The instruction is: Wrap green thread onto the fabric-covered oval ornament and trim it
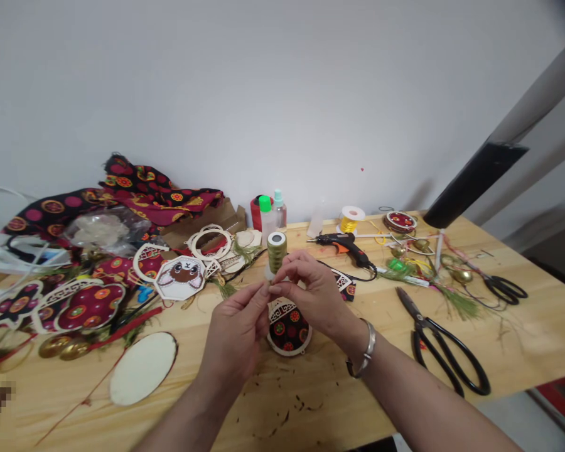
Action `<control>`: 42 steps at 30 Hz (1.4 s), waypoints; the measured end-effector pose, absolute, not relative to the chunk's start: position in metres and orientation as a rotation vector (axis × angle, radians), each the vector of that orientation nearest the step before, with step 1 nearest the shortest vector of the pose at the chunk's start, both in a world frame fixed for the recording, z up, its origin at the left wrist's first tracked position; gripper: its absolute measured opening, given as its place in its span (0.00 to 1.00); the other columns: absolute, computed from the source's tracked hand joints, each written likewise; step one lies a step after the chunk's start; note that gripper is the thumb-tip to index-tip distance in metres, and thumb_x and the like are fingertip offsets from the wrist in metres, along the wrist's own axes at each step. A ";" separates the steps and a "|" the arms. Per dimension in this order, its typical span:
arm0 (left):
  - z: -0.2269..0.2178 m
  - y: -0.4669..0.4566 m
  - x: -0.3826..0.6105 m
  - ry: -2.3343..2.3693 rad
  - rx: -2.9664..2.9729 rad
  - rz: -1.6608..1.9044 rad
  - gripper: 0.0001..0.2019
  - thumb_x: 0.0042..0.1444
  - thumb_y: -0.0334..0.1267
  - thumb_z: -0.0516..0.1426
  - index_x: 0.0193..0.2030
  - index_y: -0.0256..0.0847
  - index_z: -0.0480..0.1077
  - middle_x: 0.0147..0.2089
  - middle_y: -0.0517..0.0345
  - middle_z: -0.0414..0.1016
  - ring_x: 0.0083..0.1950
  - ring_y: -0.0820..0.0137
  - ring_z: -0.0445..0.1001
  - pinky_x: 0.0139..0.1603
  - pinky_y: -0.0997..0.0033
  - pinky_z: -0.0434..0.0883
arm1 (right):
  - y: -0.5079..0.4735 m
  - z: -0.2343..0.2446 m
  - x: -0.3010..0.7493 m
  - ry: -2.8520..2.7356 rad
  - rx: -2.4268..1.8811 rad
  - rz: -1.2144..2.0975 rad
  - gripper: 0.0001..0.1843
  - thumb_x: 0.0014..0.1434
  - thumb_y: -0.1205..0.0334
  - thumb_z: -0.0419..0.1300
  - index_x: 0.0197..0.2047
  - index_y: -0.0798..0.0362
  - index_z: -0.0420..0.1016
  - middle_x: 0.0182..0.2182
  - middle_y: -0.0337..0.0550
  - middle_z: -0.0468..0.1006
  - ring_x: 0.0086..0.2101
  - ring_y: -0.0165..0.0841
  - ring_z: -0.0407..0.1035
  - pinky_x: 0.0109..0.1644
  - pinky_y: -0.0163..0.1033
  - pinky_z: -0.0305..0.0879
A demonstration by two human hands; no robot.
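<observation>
Seen with the touching fingertips as the dial's centre and twelve toward the wall, the pale wall rose behind a wooden table. A heap of dark, red-patterned fabric lay at ten o'clock, against the wall. At two o'clock, well apart from the hands, a black tube leaned at a slant near the table's back edge.

The left hand came in from seven o'clock, its thumb and forefinger pressed together at the tips. The right hand, with a silver bracelet at its wrist, reached in from four o'clock, thumb and forefinger likewise meeting in a pinch against the left's. What they pinched was too small to tell.

Large black-handled scissors rested between three and four o'clock, blades apart only slightly if at all. A glue gun lay on its side at two. A pale oval disc lay flat at eight, and an octagonal lamb-faced piece at nine. The round patterned ornament sat at six o'clock, just below the hands and partly hidden by them; whether they touched it could not be told. An olive thread spool stood upright at twelve, just beyond the fingertips.
</observation>
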State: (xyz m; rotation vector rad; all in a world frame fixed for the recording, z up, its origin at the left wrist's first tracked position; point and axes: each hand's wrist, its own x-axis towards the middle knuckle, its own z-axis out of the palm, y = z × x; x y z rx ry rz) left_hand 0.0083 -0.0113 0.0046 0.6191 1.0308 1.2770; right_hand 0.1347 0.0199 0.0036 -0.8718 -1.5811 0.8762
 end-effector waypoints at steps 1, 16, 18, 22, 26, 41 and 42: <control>0.004 -0.011 0.008 1.036 0.629 1.276 0.11 0.41 0.40 0.66 0.29 0.34 0.75 0.17 0.68 0.58 0.16 0.85 0.46 0.15 0.82 0.44 | 0.021 0.004 0.135 -1.578 -0.875 0.886 0.06 0.49 0.72 0.65 0.28 0.52 0.74 0.28 0.35 0.67 0.32 0.27 0.63 0.36 0.33 0.61; 0.003 -0.011 0.007 1.114 0.716 1.222 0.12 0.42 0.43 0.65 0.30 0.35 0.77 0.15 0.70 0.53 0.16 0.84 0.46 0.16 0.80 0.44 | 0.027 0.000 0.140 -1.566 -0.790 1.113 0.05 0.49 0.68 0.65 0.32 0.52 0.79 0.29 0.38 0.74 0.31 0.28 0.67 0.35 0.35 0.64; 0.003 -0.011 0.007 1.119 0.721 1.214 0.12 0.42 0.43 0.66 0.29 0.35 0.77 0.14 0.70 0.52 0.16 0.83 0.45 0.16 0.80 0.44 | 0.027 0.002 0.140 -1.561 -0.787 1.145 0.05 0.48 0.68 0.65 0.31 0.52 0.79 0.28 0.38 0.73 0.31 0.28 0.67 0.35 0.34 0.64; 0.002 -0.012 0.005 1.116 0.748 1.190 0.12 0.41 0.43 0.66 0.28 0.36 0.77 0.13 0.70 0.53 0.17 0.83 0.47 0.17 0.79 0.45 | 0.027 0.003 0.141 -1.525 -0.754 1.262 0.04 0.47 0.67 0.66 0.30 0.52 0.79 0.27 0.37 0.73 0.30 0.27 0.67 0.34 0.34 0.64; -0.001 -0.012 0.003 1.123 0.807 1.161 0.11 0.43 0.43 0.65 0.28 0.35 0.77 0.13 0.69 0.54 0.17 0.82 0.49 0.17 0.79 0.46 | 0.028 0.002 0.145 -1.518 -0.735 1.341 0.05 0.47 0.66 0.66 0.31 0.53 0.79 0.28 0.37 0.72 0.30 0.27 0.67 0.35 0.34 0.64; -0.003 -0.013 0.000 1.076 0.894 1.137 0.13 0.49 0.41 0.61 0.41 0.38 0.78 0.14 0.69 0.53 0.18 0.80 0.47 0.18 0.77 0.45 | 0.029 -0.001 0.146 -1.505 -0.757 1.276 0.02 0.47 0.66 0.66 0.25 0.53 0.77 0.26 0.36 0.71 0.29 0.26 0.66 0.35 0.33 0.64; -0.002 -0.013 0.000 1.055 0.890 1.138 0.13 0.50 0.41 0.61 0.40 0.37 0.78 0.14 0.68 0.54 0.18 0.80 0.47 0.18 0.77 0.45 | 0.029 -0.001 0.146 -1.509 -0.767 1.254 0.02 0.47 0.66 0.66 0.25 0.53 0.76 0.26 0.36 0.71 0.30 0.26 0.66 0.35 0.33 0.64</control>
